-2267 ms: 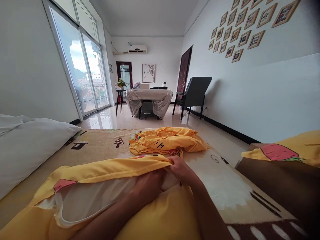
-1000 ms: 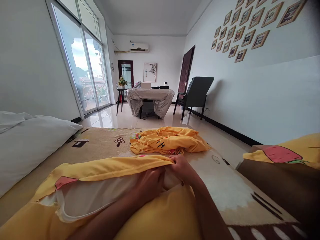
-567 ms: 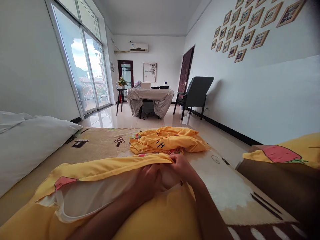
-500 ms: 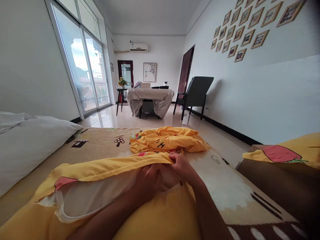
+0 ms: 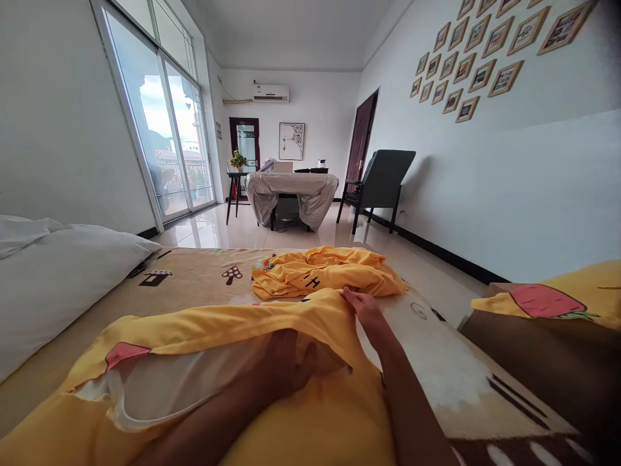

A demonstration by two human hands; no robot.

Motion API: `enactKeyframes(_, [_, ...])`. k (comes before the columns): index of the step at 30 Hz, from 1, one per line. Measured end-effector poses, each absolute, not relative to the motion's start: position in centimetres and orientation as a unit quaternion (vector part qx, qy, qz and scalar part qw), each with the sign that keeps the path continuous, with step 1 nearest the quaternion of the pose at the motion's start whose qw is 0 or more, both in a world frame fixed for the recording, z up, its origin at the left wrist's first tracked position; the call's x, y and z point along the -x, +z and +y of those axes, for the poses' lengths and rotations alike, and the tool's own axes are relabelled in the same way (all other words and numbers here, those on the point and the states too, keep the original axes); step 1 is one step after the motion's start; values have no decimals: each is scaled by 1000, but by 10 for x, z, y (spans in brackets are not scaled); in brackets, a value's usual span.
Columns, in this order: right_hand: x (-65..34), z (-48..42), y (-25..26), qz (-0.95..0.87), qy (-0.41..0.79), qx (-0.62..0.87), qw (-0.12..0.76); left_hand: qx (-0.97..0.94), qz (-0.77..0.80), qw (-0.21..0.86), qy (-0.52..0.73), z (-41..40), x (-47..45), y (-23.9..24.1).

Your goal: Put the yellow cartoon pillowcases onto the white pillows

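Yellow cover [image 5: 310, 421] (pink-patched), open-mouthed on patterned bedding [image 5: 194, 268], white fabric [image 5: 160, 382] inside.

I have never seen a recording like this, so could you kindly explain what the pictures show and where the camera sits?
There is no machine here: a person works bare-handed, and every picture comes from one camera on that person's head, looking forward and down. On the beige printed blanket lie a white pillow, at the left, and a bunched yellow cloth, farther away. Nearest the camera is a yellow cover with something white showing inside its opening. The right hand pinches the cover near its far corner. The left hand reaches into the opening; whether it grips anything is unclear.
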State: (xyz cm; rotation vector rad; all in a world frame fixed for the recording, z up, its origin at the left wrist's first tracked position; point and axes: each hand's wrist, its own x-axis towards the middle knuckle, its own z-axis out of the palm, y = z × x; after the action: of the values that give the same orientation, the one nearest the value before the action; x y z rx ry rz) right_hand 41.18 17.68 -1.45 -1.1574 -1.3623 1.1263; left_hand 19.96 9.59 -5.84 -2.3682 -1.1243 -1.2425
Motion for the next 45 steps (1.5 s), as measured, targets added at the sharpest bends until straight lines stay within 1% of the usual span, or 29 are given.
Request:
enactKeyframes(3, [-415,194,-35,-504,456,488,547,811,-388,93,-428,100,-199,-65])
enactKeyframes(8, [-414,201,-52,-469,446,494,581,809,-396,35,-433,102,-202,-62])
enactKeyframes(12, [-413,201,-52,-446,430,474,626,765,-441,-61,-466,97,-209,-43])
enactKeyframes(14, [-415,199,-48,-433,416,465,650,729,-439,-148,-503,92,-214,-25])
enactKeyframes(15, [-415,198,-44,-425,413,459,662,704,-425,-214,-527,88,-217,-14])
enactKeyframes(17, [-416,194,-34,-407,409,439,689,623,-379,-390,-562,80,-222,9])
enactKeyframes(19, [-414,186,-20,-404,393,414,715,518,-327,-562,-555,69,-227,30])
enactKeyframes(20, [-412,180,-13,-412,374,404,726,474,-308,-623,-541,63,-230,37])
enactKeyframes(22, [-405,166,3,-443,321,391,740,430,-284,-691,-507,52,-238,44])
enactKeyframes(24, [-396,147,17,-475,276,380,744,424,-268,-719,-482,43,-250,43])
enactKeyframes(26, [-387,130,31,-506,254,374,735,408,-271,-729,-479,38,-263,39])
enactKeyframes(28, [-382,118,43,-545,239,373,712,377,-297,-720,-502,34,-274,39])
enactKeyframes(31, [-384,117,63,-619,200,395,649,345,-342,-682,-546,22,-276,48])
enactKeyframes(33, [-390,125,77,-651,165,430,604,362,-343,-648,-575,7,-268,57])
enactKeyframes(37, [-401,143,103,-654,109,489,567,449,-316,-554,-626,-32,-246,65])
enactKeyframes(40, [-396,143,122,-667,81,500,546,524,-306,-484,-631,-57,-232,59])
enactKeyframes(45, [-361,118,170,-709,4,461,534,704,-338,-303,-546,-66,-213,39])
